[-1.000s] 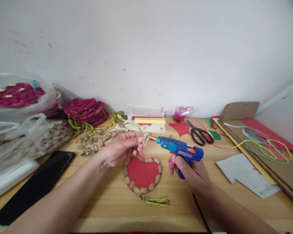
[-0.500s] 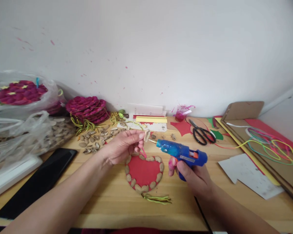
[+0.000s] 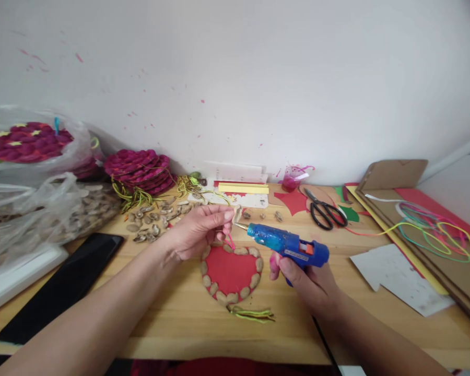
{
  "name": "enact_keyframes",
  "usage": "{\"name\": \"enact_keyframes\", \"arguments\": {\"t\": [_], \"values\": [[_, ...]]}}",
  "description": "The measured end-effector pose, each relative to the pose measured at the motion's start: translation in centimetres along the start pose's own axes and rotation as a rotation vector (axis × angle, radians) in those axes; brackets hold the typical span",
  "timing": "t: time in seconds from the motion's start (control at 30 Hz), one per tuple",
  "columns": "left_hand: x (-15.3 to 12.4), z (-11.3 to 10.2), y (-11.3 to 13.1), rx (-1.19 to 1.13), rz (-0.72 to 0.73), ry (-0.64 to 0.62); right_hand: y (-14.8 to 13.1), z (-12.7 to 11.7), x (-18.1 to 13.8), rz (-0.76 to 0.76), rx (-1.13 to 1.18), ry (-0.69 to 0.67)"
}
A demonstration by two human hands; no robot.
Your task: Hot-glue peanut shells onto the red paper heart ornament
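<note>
Between thumb and fingers, my left hand (image 3: pixel 201 230) pinches a peanut shell (image 3: pixel 238 214) above the table. My right hand (image 3: pixel 311 282) is wrapped round the grip of a blue glue gun (image 3: pixel 285 243), whose metal nozzle points left at the shell's lower end. Whether the tip touches the shell I cannot tell. Below both hands lies a red heart (image 3: pixel 231 271) edged with peanut shells. It has a pink loop at its top, and a yellow-green tassel (image 3: pixel 253 314) at its bottom point.
Loose peanut shells (image 3: pixel 152 219) and a stack of magenta pieces (image 3: pixel 141 169) are at the left, near plastic bags (image 3: pixel 43 209) and a black phone-like slab (image 3: pixel 62 287). Black scissors (image 3: pixel 323 211), a pink-stained cup (image 3: pixel 292 180), cardboard (image 3: pixel 391 177) and coloured cord (image 3: pixel 434 230) are toward the right.
The glue gun has shifted slightly left, its nozzle now closer to the lower end of the peanut shell. Both grips are kept, and the camera view has moved a little.
</note>
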State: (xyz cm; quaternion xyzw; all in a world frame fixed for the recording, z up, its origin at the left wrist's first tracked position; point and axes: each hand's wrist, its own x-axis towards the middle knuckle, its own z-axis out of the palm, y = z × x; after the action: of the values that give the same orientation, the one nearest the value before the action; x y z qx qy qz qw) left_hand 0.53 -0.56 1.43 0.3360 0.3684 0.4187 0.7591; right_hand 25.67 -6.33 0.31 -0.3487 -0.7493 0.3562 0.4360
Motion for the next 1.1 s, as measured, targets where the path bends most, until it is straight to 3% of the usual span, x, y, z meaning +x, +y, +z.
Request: {"name": "enact_keyframes", "arguments": {"t": [1.1], "values": [[-0.02,-0.01,0.22,0.0,0.012,0.002,0.23,-0.04,0.09,-0.015,-0.037,0.005]]}}
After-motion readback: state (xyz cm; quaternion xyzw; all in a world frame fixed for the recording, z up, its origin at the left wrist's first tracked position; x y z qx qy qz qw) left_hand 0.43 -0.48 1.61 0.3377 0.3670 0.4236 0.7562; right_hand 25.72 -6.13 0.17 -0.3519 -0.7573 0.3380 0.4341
